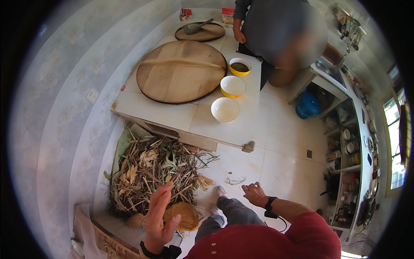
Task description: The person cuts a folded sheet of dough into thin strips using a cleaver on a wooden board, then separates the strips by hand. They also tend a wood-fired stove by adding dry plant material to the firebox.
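My left hand (pixel 160 215) is raised at the lower left, fingers apart and nothing in it, over the area of a brown basin (pixel 181 216) and a heap of dry sticks and stalks (pixel 152 171). My right hand (pixel 255 193) hangs above the floor tiles with bent fingers and holds nothing visible. On the white tiled stove counter (pixel 161 113) ahead lies a large round wooden lid (pixel 182 73). Beside its right edge stand a yellow and white bowl with dark contents (pixel 240 67), an empty yellow and white bowl (pixel 233 86) and an empty white bowl (pixel 225 110).
Another person (pixel 278 32) stands at the counter's far right. Behind the large lid, a ladle (pixel 197 27) rests on a smaller round lid (pixel 213 34). Along the right are shelves with dishes (pixel 344 170) and a blue plastic bucket (pixel 308 106). A wall is at left.
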A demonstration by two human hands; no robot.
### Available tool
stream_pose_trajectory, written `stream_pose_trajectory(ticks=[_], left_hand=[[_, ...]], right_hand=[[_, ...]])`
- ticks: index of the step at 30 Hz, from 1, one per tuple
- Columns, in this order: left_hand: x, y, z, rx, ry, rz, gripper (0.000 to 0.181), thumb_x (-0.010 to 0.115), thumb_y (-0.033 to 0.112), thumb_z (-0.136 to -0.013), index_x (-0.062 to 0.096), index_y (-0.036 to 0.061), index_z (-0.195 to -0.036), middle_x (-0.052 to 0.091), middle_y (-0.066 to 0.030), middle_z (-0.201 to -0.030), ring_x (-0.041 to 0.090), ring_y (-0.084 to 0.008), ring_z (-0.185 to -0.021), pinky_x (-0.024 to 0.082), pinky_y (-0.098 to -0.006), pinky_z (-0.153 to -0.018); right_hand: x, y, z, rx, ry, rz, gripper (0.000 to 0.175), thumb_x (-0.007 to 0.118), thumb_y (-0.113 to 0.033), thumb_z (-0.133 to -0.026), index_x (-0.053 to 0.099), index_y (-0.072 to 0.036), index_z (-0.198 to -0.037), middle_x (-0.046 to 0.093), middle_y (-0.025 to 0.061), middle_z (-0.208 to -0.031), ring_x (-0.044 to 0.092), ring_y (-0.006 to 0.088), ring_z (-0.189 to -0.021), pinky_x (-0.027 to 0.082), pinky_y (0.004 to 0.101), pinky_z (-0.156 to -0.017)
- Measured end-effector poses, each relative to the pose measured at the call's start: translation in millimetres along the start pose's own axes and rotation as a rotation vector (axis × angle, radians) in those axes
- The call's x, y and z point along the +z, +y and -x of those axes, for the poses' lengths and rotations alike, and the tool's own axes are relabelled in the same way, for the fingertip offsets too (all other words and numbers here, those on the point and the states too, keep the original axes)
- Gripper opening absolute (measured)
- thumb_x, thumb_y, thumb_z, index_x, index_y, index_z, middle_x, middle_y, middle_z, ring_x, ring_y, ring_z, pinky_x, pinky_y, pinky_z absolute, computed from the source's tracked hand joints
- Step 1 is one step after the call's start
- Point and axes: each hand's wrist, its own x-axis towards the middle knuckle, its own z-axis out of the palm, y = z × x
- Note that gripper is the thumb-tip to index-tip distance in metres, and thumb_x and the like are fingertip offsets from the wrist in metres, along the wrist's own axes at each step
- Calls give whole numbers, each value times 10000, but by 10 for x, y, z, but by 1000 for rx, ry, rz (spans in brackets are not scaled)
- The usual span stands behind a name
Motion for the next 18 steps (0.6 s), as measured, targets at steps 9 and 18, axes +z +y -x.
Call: stream_pose_trajectory(ticks=[9,18], left_hand=[[147,1112,-263,602,53,335,440,669,229,-989,581,4,-1356,639,-276,-1244,656,-401,-1132,572,-562,-881],[448,1655,48,587,125,281,414,664,188,-977,595,2,-1341,643,-254,-1256,661,-373,-1134,562,-525,-903]], right_hand=[[264,98,1759,479,-12,-43,461,709,-249,-933,545,-25,-1300,732,171,-1125,637,353,-1143,368,542,-1009],[1053,496,2898,664,-194,-71,485,661,-304,-956,514,-23,-1323,723,208,-1163,629,371,-1169,353,584,-990]])
